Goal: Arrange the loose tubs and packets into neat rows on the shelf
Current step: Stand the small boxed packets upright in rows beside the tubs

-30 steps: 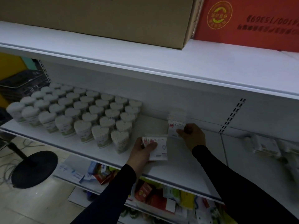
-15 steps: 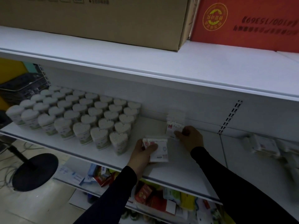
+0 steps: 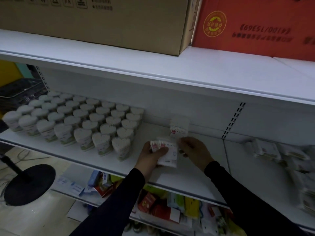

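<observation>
A brown carton (image 3: 95, 19) and a red carton (image 3: 255, 24) sit side by side on the top shelf (image 3: 153, 65); the red one carries a yellow round seal and upside-down print that looks like "4100/15369" (blurred, so not certain). On the middle shelf (image 3: 187, 178), heart-lidded tubs (image 3: 81, 118) stand in neat rows at the left, their labels too small to read. A blurred pile of loose packets (image 3: 265, 149) lies at the far right. One packet (image 3: 179, 126) stands against the back wall, well right of the tubs. Just in front of it, the left hand (image 3: 150, 157) grips a small stack of packets (image 3: 167, 154), thumb across the top; the right hand (image 3: 196, 150) pinches the stack's right edge with curled fingers.
</observation>
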{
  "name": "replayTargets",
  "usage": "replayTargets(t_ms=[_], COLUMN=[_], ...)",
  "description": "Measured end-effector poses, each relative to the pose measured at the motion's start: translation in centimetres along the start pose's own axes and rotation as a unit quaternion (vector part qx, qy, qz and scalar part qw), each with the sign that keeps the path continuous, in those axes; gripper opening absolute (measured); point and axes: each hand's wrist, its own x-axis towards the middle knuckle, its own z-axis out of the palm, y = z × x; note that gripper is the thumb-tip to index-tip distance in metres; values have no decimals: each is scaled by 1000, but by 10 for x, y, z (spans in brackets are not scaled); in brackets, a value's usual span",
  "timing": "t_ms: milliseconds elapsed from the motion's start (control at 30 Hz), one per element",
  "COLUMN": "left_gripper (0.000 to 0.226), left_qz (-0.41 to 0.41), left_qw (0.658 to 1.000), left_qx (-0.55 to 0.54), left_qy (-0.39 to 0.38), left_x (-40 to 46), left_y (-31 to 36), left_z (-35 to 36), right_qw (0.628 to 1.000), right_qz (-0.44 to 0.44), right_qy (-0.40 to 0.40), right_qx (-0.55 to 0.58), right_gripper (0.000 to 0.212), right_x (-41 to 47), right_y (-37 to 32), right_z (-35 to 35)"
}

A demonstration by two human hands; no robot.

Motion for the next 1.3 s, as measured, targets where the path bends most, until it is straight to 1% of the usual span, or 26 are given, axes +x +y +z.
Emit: replayTargets(t_ms=[33, 67, 133, 167, 233, 300, 333, 400, 467, 533, 600, 667, 833, 967, 1133, 1300], left_gripper=[45, 48, 50, 49, 48, 43, 38, 29, 23, 21, 20, 19, 20, 22, 20, 19], left_qz=[6, 11, 17, 18, 17, 12, 10, 1, -5, -7, -10, -13, -16, -12, -17, -14], left_qw=[1000, 1000, 1000, 1000, 1000, 1000, 999, 998, 997, 996, 997, 997, 997, 997, 997, 997], left_qx=[0, -1, -5, -5, 0, 6, 7, -5, -8, -4, -2, -3, -2, 1, 0, 5], left_qy=[1, 1, 2, 0, -1, 19, 32, 57, 76, 84, 83, 79, 76, 76, 74, 70], left_x=[0, -1, -1, -2, -4, -6, -8, -9, -10, -10, -11, -11, -11, -8, -7, -7], left_y=[0, 1, 2, 2, 2, 3, 3, 3, 3, 2, 1, 0, -2, -2, -1, 0], left_z=[3, 6, 9, 10, 12, 12, 10, 5, -2, -7, -10, -12, -18, -19, -17, -13], right_qw=[999, 997, 992, 989, 988, 988, 988, 987, 987, 990, 989, 987, 987, 985, 984, 983], right_qz=[2, 7, 34, 49, 61, 65, 66, 62, 50, 38, 23, 12, 14, 14, 8, 2], right_qy=[-48, -74, -79, -80, -88, -69, -46, 16, 82, 124, 142, 151, 151, 153, 155, 160], right_qx=[10, 35, 95, 113, 113, 119, 131, 148, 131, 57, -23, -47, -51, -78, -86, -88], right_gripper=[10, 9, 20, 21, 15, 10, 11, 19, 27, 36, 38, 38, 30, 37, 38, 29], right_x=[-6, -10, -12, -13, -12, -10, -8, -1, 7, 13, 15, 16, 31, 39, 40, 38], right_y=[-3, -4, -3, -1, 2, 5, 7, 13, 18, 20, 20, 18, 23, 27, 29, 27], right_z=[3, 5, 5, 4, 1, -1, -2, -6, -10, -9, -5, 1, 10, 12, 13, 12])
